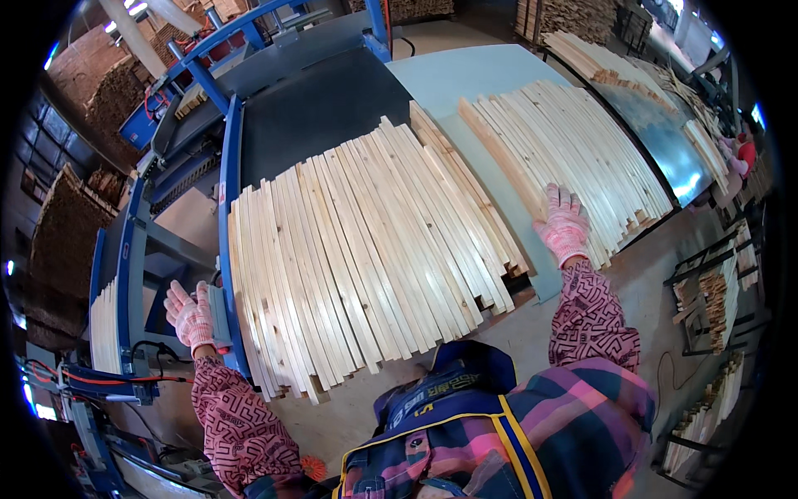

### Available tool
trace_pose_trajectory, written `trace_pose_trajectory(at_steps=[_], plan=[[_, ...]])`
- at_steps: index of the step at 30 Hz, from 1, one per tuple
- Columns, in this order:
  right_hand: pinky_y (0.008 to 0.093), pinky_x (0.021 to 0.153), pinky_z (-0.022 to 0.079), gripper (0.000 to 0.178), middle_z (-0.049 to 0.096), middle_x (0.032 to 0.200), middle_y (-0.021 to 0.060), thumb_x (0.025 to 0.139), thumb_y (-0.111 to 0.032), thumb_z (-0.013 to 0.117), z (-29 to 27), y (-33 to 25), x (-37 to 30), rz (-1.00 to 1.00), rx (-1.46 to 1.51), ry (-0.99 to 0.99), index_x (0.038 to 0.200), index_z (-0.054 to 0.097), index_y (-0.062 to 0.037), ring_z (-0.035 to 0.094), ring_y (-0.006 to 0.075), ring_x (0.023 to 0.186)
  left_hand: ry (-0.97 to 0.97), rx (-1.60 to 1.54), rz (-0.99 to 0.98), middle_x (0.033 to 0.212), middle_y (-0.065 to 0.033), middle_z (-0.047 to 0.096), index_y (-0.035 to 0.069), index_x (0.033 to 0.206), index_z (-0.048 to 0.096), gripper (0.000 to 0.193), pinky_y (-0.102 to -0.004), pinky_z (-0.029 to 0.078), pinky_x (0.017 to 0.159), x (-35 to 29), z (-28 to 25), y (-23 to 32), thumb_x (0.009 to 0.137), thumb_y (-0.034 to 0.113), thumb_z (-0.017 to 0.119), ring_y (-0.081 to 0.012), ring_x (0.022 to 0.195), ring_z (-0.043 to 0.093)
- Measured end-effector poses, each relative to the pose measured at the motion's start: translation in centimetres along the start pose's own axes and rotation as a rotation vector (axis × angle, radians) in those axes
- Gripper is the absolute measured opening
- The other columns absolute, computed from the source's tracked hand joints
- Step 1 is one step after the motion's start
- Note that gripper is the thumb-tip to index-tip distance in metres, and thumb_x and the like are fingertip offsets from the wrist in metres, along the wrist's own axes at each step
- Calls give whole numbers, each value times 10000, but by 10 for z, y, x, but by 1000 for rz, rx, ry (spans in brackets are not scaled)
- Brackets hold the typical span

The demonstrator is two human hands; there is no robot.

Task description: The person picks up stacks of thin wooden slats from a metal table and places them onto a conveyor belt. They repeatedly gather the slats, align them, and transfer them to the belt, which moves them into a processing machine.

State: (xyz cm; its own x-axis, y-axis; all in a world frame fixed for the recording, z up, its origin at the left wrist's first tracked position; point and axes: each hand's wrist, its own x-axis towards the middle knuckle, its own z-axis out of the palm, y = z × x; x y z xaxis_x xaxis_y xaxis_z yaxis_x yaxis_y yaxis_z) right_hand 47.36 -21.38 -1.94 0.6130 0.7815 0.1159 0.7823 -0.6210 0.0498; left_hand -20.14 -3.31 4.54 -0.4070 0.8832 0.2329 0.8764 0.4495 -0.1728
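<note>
Right hand (565, 226) open, laid on right strips (573, 150) at 2 o'clock, no grasp; left hand (189, 316) spread, empty, by blue rail (231, 158) at 9. Risk: uneven push could skew ragged-ended centre strips (357, 249).

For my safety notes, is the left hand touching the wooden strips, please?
No, the left hand is left of the blue rail, apart from the wooden strips.
</note>
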Motion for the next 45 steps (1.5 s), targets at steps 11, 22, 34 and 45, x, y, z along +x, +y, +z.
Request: trace_pose_trajectory(at_steps=[11,22,34,45], plan=[[473,1116,281,810,334,1506,109,778,-385,651,0,6,-1,8,6,-26,1465,312,-122,315,328,1390,26,28,119,1539,-134,320,160,1511,273,763,-453,234,1134,-7,-13,1,932,653,346,-346,1413,268],[442,1144,271,744,338,1516,156,878,-461,573,-1,78,-27,-283,459,48,1480,324,-102,311,342,1403,199,-287,642,1497,-183,348,116,1470,348,795,-475,181,1183,-266,-24,133,797,380,680,-388,1417,241],[413,920,489,404,649,1149,135,879,-226,625,102,337,-195,23,960,3,1269,596,-122,606,321,1074,-167,-1074,1705,1295,-152,586,95,1296,585,534,-447,456,1004,-632,-108,451,820,317,678,-362,1213,539],[357,1021,415,487,614,1257,114,917,-431,552,267,474,-137,372,661,204,1311,568,-145,547,236,1209,-440,-701,2609,1282,-139,576,145,1309,541,514,-421,457,966,-882,-186,702,900,456,541,-339,1184,534]])
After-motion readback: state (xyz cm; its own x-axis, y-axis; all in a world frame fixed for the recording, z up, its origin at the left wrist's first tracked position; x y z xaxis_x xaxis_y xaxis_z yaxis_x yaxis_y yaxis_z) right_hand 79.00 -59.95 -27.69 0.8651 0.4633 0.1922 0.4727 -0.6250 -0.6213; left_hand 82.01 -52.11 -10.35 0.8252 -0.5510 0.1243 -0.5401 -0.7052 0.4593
